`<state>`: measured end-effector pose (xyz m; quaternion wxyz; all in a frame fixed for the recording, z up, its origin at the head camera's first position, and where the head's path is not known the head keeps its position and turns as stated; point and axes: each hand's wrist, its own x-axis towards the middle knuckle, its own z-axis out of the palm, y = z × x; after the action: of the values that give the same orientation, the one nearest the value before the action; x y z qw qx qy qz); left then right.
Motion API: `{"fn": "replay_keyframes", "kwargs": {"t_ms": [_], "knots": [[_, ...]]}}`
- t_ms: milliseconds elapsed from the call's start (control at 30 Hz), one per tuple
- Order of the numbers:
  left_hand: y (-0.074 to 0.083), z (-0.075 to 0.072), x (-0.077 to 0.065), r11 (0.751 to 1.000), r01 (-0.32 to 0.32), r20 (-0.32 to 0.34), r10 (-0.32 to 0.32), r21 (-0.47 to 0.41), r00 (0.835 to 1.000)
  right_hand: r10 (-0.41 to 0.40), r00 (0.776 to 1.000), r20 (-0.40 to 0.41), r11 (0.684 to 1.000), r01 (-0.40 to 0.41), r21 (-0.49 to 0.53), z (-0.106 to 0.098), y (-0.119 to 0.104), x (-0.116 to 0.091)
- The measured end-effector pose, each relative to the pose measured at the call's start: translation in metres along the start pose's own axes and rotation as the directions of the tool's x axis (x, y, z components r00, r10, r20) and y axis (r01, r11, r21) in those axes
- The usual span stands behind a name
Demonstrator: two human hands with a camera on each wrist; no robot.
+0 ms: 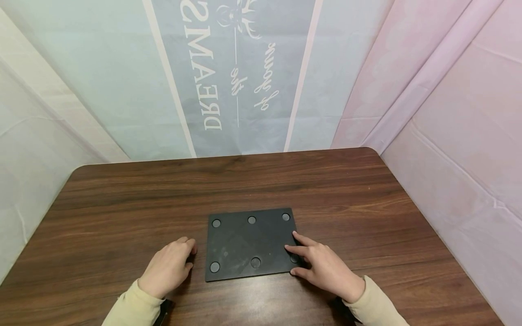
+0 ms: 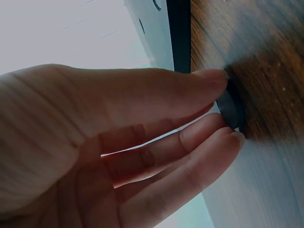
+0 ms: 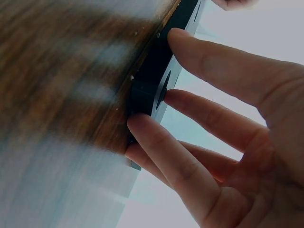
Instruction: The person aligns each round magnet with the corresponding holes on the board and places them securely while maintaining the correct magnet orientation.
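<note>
A flat black board (image 1: 240, 242) lies on the table, with round grey discs set along its far and near edges. To its left, my left hand (image 1: 169, 265) pinches a small dark round disc (image 2: 232, 107) between thumb and fingertips, close over the tabletop. The disc is mostly hidden by the fingers in the head view. My right hand (image 1: 322, 265) rests on the board's near right corner with fingers spread and fairly straight. Its thumb touches the near edge, one fingertip lies beside the corner disc (image 3: 164, 90), and other fingertips are against the right edge.
The brown wood-grain table (image 1: 163, 190) has rounded far corners. Behind it hangs a pale blue printed cloth (image 1: 253, 90) with lettering. Light fabric (image 1: 456, 149) hangs along the right side, and similar fabric lines the left.
</note>
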<state>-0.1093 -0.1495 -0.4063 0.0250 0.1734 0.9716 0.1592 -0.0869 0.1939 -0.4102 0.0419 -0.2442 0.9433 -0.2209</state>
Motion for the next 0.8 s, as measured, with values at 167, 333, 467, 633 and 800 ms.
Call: {"fn": "replay_keyframes", "kwargs": {"t_ms": [167, 333, 467, 633, 800], "knots": [[-0.0006, 0.0004, 0.0006, 1.000, -0.013, -0.011, 0.013, -0.002, 1.000, 0.004, 1.000, 0.001, 1.000, -0.004, 0.002, 0.0002, -0.0003, 0.0003], [-0.0004, 0.0000, -0.0001, 1.000, -0.025, -0.020, 0.026, 0.012, 0.999, 0.011, 1.000, 0.003, 1.000, -0.011, 0.002, 0.0000, -0.0006, 0.0003], [0.0003, -0.0008, -0.0008, 0.999, -0.036, -0.031, 0.036, 0.026, 0.999, 0.010, 1.000, 0.002, 1.000, -0.010, 0.001, -0.0002, -0.0008, 0.0004], [0.0013, -0.0022, -0.0012, 0.999, -0.038, -0.031, 0.039, 0.030, 0.999, 0.009, 1.000, 0.003, 1.000, -0.009, -0.002, -0.0005, -0.0010, 0.0007], [0.0023, -0.0037, -0.0015, 0.999, -0.035, -0.031, 0.036, 0.028, 0.999, 0.005, 1.000, 0.002, 1.000, -0.005, 0.000, -0.0005, -0.0009, 0.0012]]}}
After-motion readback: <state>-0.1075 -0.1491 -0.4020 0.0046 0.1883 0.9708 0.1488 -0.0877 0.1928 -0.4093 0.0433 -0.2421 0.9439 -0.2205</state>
